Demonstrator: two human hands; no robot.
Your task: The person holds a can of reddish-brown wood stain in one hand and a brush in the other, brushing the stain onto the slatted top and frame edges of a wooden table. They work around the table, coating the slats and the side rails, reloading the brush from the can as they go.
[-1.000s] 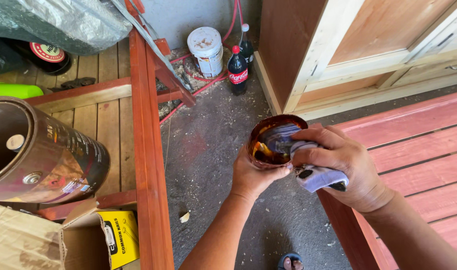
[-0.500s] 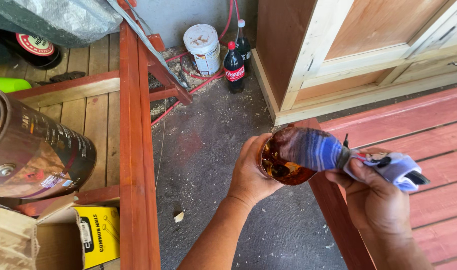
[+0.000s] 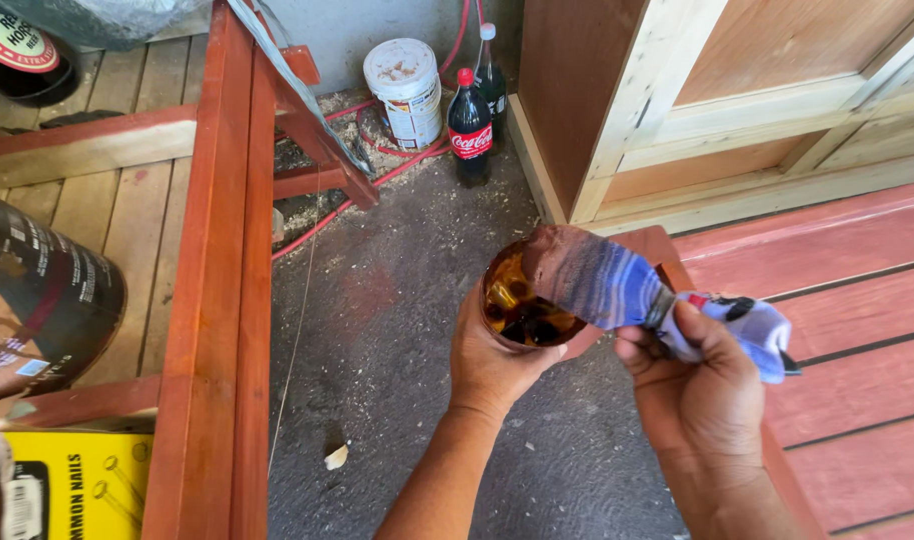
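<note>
Head cam looking straight down here: biggest thing in view is the red-stained deck boards (image 3: 857, 300) on the right, with a pale unpainted wood frame (image 3: 677, 110) above them, and a long red-stained beam (image 3: 217, 300) running down the left side. Between them is gritty grey concrete floor (image 3: 377, 330) with sawdust scattered on it. Far left there's a big dark can (image 3: 37, 300) lying tilted on its side, and a yellow nail box (image 3: 77, 490) just below it. Up top near the wall sit a white paint bucket (image 3: 409, 90) and two dark soda bottles (image 3: 470, 125), side by side. Now the hands, both coming up from the bottom edge. Left hand (image 3: 492, 365) is cupped under and around a small container of dark stain (image 3: 522, 300), fingers wrapped tight on its side, holding it up over the concrete right by the deck edge. Right hand (image 3: 702, 385) is clenched around a brush wrapped in a blue-white sock-like cloth (image 3: 617, 285), thumb on top, wrist bent inward. The stained, brownish tip of that cloth rests on the container's rim, right over the liquid.
</note>
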